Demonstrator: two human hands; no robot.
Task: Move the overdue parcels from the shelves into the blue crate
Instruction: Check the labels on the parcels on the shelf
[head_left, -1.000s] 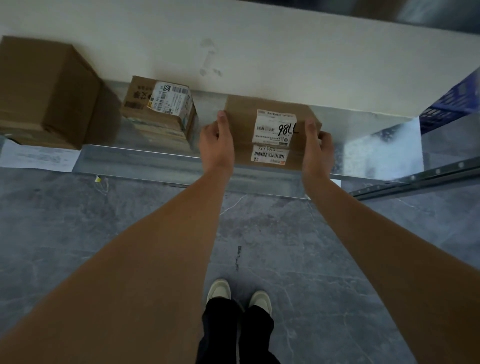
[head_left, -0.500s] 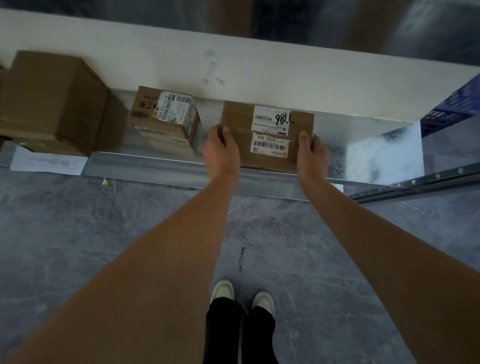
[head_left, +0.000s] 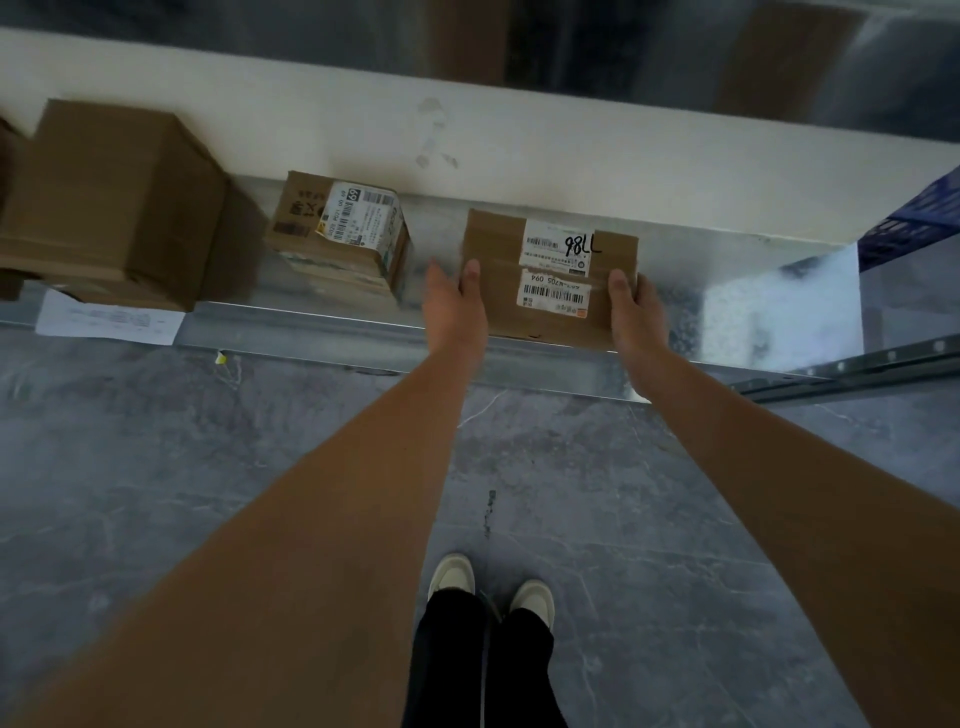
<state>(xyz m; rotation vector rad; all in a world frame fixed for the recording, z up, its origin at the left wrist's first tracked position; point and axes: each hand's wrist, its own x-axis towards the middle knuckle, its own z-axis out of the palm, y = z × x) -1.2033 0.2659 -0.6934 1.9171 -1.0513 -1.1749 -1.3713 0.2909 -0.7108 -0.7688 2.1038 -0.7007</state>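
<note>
A flat brown cardboard parcel (head_left: 498, 270) with two white barcode labels, one hand-marked "98LL", sits at the front edge of the metal shelf (head_left: 322, 332). My left hand (head_left: 454, 306) grips its left side, thumb on top. My right hand (head_left: 636, 309) grips its right side the same way. The parcel's near edge overhangs the shelf lip. A corner of the blue crate (head_left: 919, 218) shows at the far right, behind the shelf end.
A smaller labelled parcel (head_left: 337, 234) stands left of the held one. A large plain brown box (head_left: 109, 197) sits further left, with a white paper sheet (head_left: 109, 319) beneath it. Grey tiled floor and my own feet (head_left: 488, 587) lie below.
Both hands have drawn the parcel toward me, from deeper on the shelf to its front lip. The other boxes have not moved.
</note>
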